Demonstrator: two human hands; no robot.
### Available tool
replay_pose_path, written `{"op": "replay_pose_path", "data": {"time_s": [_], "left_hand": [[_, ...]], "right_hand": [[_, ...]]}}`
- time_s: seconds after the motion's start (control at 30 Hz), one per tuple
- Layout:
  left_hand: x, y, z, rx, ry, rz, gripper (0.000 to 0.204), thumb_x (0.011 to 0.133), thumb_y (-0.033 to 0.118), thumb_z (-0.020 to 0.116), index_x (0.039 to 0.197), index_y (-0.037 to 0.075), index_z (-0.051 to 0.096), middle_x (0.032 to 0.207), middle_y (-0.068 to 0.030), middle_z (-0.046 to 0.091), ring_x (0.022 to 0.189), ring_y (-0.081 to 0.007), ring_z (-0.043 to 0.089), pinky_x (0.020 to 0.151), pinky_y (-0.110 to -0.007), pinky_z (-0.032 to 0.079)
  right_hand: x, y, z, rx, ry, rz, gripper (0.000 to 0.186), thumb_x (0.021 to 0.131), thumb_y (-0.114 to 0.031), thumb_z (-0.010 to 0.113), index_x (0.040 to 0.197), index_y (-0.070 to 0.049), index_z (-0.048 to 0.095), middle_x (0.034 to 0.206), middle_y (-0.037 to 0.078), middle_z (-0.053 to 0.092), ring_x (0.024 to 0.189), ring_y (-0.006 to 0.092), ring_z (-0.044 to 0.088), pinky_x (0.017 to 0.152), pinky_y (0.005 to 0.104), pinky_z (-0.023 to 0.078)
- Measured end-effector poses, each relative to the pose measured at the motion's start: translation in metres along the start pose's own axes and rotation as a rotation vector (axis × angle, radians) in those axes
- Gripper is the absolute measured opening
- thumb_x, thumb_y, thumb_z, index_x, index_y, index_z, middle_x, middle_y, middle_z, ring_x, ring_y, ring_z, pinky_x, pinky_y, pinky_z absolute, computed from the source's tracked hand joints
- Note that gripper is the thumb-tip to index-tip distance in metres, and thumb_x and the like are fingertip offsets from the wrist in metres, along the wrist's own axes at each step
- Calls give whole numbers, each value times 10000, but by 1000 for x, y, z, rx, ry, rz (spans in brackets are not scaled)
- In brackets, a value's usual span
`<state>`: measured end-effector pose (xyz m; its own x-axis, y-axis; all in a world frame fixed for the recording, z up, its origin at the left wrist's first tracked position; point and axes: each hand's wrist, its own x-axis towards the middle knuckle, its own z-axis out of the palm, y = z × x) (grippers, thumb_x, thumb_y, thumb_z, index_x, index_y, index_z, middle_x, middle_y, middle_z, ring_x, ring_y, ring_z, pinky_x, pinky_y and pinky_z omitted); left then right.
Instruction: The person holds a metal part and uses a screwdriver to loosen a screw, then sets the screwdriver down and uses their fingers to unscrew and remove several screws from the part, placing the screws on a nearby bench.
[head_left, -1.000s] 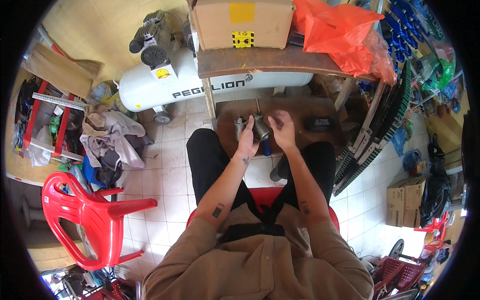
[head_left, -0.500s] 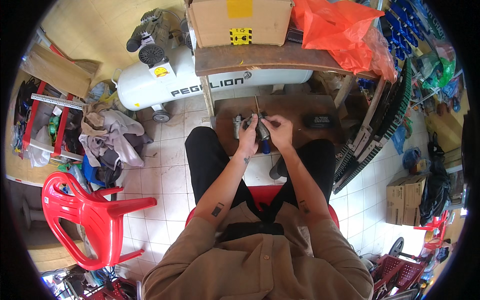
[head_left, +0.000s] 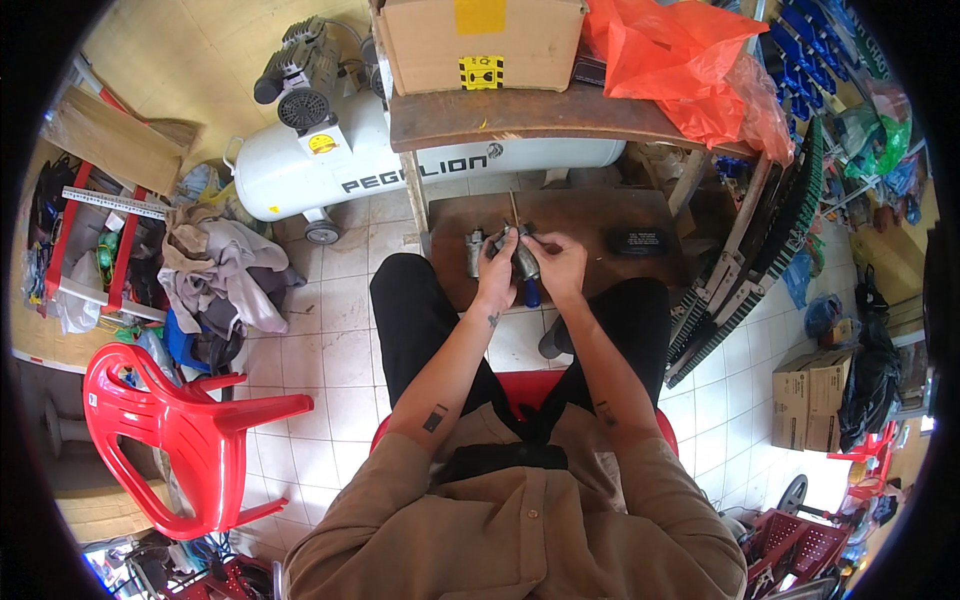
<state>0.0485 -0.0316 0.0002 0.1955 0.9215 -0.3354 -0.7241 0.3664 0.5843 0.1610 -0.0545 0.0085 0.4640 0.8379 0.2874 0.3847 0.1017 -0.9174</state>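
Head-worn fisheye, facing down toward left hand, right hand.

I see brown btn-up shirt, short slvs, blk trousers; dark rect. tattoo on each forearm, another smaller one nr L wrist.

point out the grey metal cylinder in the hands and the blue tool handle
Grey metal cylinder (head_left: 526,264): head view, on its side.
Blue tool handle (head_left: 532,294): head view, near its middle.

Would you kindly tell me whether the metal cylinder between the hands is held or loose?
The metal cylinder is held: left hand and right hand grip its far end. Whether it touches the board, I cannot tell.
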Motion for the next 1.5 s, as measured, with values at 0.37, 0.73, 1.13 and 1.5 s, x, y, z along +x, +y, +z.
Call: {"op": "replay_pose_path", "data": {"time_s": [0.37, 0.73, 1.13, 1.5], "left_hand": [[9, -6, -12, 45, -6, 33, 337, 901, 290, 762, 1103, 88, 581, 1011, -38, 659, 935, -154, 639, 817, -348, 530], [2, 1, -4, -16, -15, 2, 313, 896, 191, 769, 1094, 46, 575, 1024, -59, 656, 916, -163, 645, 814, -338, 550], [7, -3, -10, -13, -13, 8, 282, 916, 224, 744, 1093, 63, 593, 1011, -57, 674, 918, -171, 659, 811, -338, 547], [6, -5, -6, 4, -5, 33, 258, 915, 234, 745, 1067, 72, 615, 991, -50, 678, 888, -165, 657, 785, -339, 543]], "right_hand": [[-3, -2, 4, -6, -15, -102, 198, 802, -130, 826, 875, 35, 743, 789, 94, 715, 628, 111, 621, 570, 266, 484], [-6, -13, 0, -167, 38, -108, 187, 831, -188, 784, 892, -17, 739, 763, 115, 677, 621, 217, 627, 602, 341, 494], [-7, -19, 0, -364, -7, -254, 227, 831, -242, 777, 938, -47, 732, 831, 122, 677, 729, 287, 672, 659, 374, 517], [-6, -13, 0, -260, 23, -190, 182, 851, -188, 753, 921, -24, 720, 766, 124, 657, 643, 246, 638, 612, 366, 494]]}}
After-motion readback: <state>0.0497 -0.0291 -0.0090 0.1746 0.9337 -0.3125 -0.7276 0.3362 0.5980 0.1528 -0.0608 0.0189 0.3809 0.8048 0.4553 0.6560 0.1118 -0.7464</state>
